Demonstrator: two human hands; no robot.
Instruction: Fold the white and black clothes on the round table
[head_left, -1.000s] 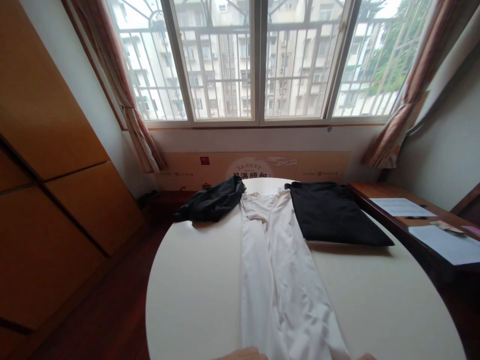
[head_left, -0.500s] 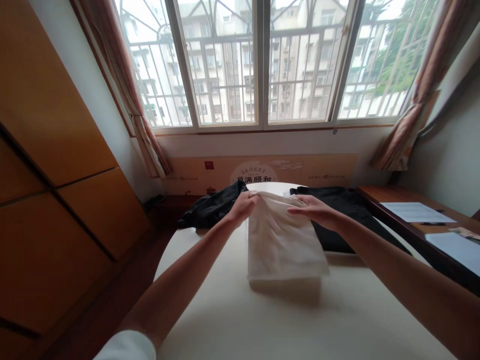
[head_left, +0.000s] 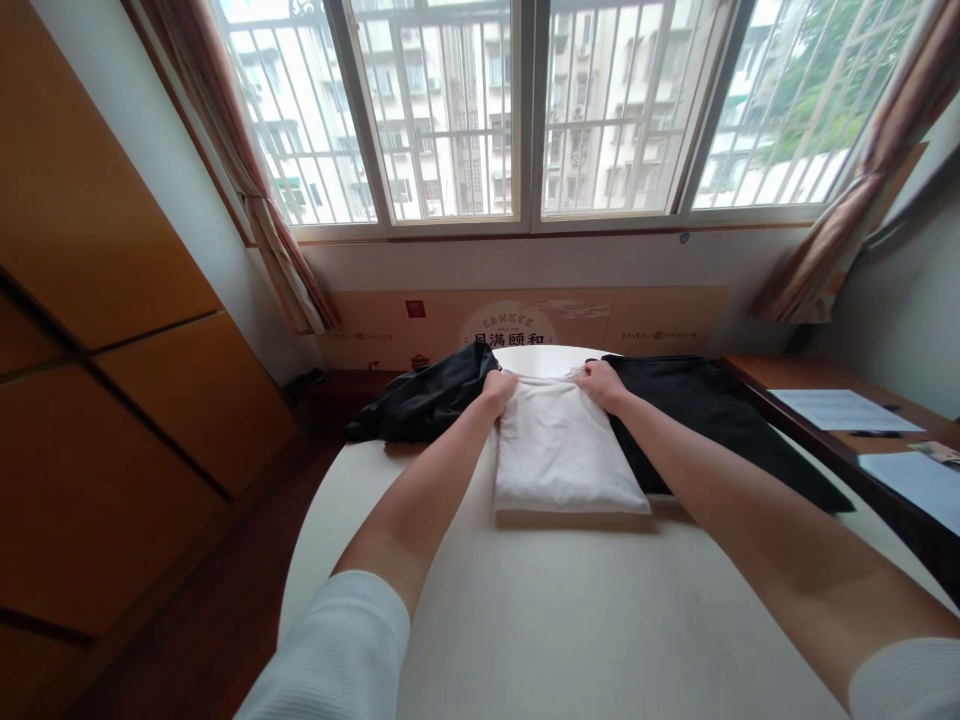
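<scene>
A white garment lies folded in half on the round white table. My left hand pinches its far left corner, fingers closed on the cloth. My right hand grips the far right corner the same way. Both arms reach forward across the table. A crumpled dark garment lies just left of my left hand. A flat black garment lies to the right, partly under my right forearm.
A dark wooden desk with papers and a pen stands at the right. Wooden cabinets fill the left side. A barred window with curtains and a printed cardboard panel are behind the table.
The long white garment was folded in half away from me. My hands carried its near end to the far end and have now laid it down flat there.
</scene>
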